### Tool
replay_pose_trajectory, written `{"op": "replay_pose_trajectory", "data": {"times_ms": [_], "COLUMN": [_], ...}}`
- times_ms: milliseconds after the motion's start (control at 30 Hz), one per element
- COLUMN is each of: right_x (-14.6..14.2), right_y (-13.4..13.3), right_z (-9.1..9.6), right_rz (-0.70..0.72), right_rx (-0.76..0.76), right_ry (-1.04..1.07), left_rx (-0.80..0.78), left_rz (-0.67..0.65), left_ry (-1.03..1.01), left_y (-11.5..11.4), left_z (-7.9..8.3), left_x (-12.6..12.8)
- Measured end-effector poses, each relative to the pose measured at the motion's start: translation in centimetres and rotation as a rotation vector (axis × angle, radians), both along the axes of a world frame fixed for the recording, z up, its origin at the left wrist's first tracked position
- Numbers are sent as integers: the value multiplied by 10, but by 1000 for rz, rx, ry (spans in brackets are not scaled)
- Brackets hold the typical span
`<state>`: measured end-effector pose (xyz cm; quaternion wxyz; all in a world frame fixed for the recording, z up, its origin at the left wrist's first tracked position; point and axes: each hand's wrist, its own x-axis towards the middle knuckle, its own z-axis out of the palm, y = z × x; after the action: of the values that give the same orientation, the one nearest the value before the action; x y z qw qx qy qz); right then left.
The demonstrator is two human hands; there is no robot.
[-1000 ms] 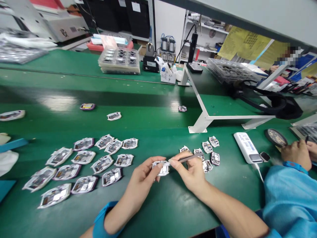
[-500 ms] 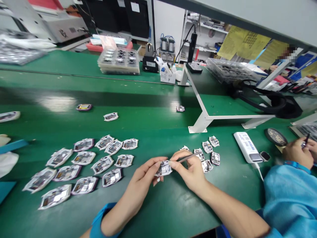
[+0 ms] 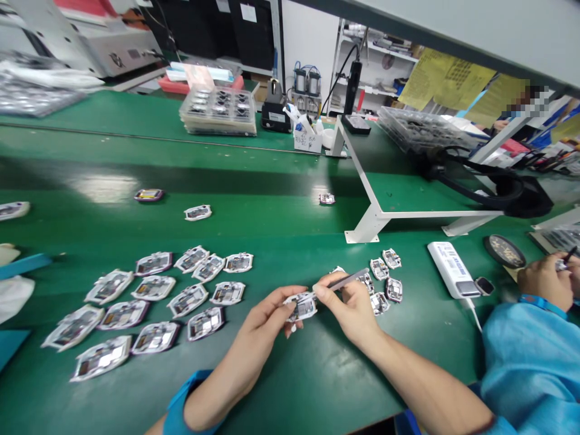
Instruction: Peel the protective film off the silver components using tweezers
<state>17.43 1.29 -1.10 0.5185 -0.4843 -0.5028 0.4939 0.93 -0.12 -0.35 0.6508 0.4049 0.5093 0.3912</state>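
My left hand (image 3: 267,317) is closed around the edge of a small white watch case (image 3: 302,308) with its circuitry facing up, held a little above the green bench. A small round white piece (image 3: 293,328) shows beneath it near my fingertips. In my right hand (image 3: 348,305) are grey metal tweezers (image 3: 347,280), pinched between thumb and fingers. Their tips reach the top of the case. Just beyond my right hand lie several small watch cases (image 3: 379,269), one partly hidden. To the left, several larger-looking open watch cases (image 3: 156,289) lie in loose rows.
Single cases, such as a white one (image 3: 198,212), sit on the green conveyor strip behind. A raised white-legged shelf (image 3: 383,214) stands at right with a black headband-like item (image 3: 480,187). A white device (image 3: 453,269) and a co-worker's hand (image 3: 544,281) are farther right.
The tweezers and my right hand have risen slightly and turned over the watch case, exposing more of it. Cases on the rear strip have slid a little left.
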Motion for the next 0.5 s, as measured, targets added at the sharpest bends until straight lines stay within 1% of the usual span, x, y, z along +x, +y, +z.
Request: {"op": "replay_pose_trajectory", "data": {"times_ms": [200, 400, 500], "right_x": [1, -1, -1], "right_y": [0, 1, 2], "right_z": [-2, -3, -3], "right_rz": [-11, -1, 5], "right_rx": [4, -41, -49], "right_ry": [-51, -2, 31], "left_rx": [62, 112, 110], "left_rz": [-20, -68, -90], "left_ry": [44, 92, 90], "left_y": [-1, -1, -1], "left_z": [0, 2, 2], "left_x": [1, 1, 0]}}
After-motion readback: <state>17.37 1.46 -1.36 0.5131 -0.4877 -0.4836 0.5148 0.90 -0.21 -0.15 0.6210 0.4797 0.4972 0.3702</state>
